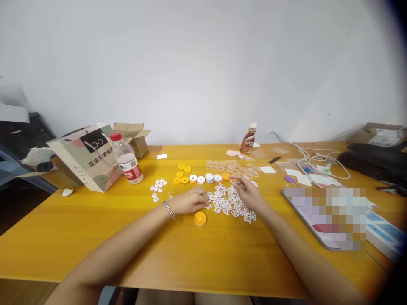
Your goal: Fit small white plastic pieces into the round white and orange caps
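My left hand [194, 200] is at the left edge of a heap of white openwork plastic pieces [224, 201]. Its fingers are closed, and one white piece [208, 207] shows at the fingertips. My right hand [247, 191] reaches over the heap's far side, thumb and fingers pinching an orange-and-white round piece [233, 178] at the right end of a row of white and orange round pieces [209, 178]. Just in front of my left hand sits an orange cup-shaped piece with a white rim [200, 218]. Several orange discs [181, 174] lie left of the row.
Small white knob-like parts [157, 186] lie at left, near a water bottle [127, 160] and a paper bag [87, 156]. Behind the row are clear plastic rings [233, 166] and a brown drink bottle [248, 140]. A tablet-like device [318, 220] and white cables [314, 156] occupy the right.
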`<state>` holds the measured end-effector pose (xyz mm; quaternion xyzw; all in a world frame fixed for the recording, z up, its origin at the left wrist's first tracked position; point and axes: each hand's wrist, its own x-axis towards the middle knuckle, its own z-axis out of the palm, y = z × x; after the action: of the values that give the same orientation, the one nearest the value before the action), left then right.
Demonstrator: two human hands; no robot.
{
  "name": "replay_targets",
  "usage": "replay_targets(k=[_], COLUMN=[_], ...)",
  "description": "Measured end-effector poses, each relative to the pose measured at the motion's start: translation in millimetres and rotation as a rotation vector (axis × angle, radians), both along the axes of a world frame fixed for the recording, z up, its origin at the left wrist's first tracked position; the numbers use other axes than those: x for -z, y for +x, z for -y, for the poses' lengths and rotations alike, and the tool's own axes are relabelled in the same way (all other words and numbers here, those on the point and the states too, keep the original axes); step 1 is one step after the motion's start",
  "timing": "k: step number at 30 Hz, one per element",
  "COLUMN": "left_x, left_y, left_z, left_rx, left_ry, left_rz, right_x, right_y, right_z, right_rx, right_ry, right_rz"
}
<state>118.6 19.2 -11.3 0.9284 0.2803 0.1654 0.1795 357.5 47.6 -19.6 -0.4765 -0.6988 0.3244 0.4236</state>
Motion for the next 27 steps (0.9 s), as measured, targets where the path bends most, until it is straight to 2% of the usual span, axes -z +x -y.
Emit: replay_targets(k=[4, 7, 10, 13, 17, 22, 27], left_x=[-2.0, -3.8, -2.2, 0.2, 3.3, 7.5, 1.5], left_y=[-1, -9, -20, -28, -29, -22, -17], left_z=[7, 15, 19, 16, 9, 13, 21], left_rx=[-0.030, -0.147, -0.313, -0.402, -0.401, -0.342, -0.341], left_ry=[-0.012, -0.066, -0.184, -0.256, -0.308, -0.312, -0.135], left_rz=[0.101, 0.197, 0.252, 0.425, 0.630, 0.602, 0.544], right_x=[4.7, 12.5, 17.4, 17.2, 17.7, 22.0, 20.8], right_y=[-33, -56, -74, -85, -89, -83, -79], right_z=[21, 32, 34, 30, 31, 39, 41], right_rx=[-0.128, -0.121, -0.120, -0.146, -0.189, -0.225, -0.230], right_ry=[-0.143, -0.316, -0.452, -0.541, -0.606, -0.626, -0.621], right_rz=[-0.289, -0.548, -0.631, -0.680, -0.781, -0.811, -0.806])
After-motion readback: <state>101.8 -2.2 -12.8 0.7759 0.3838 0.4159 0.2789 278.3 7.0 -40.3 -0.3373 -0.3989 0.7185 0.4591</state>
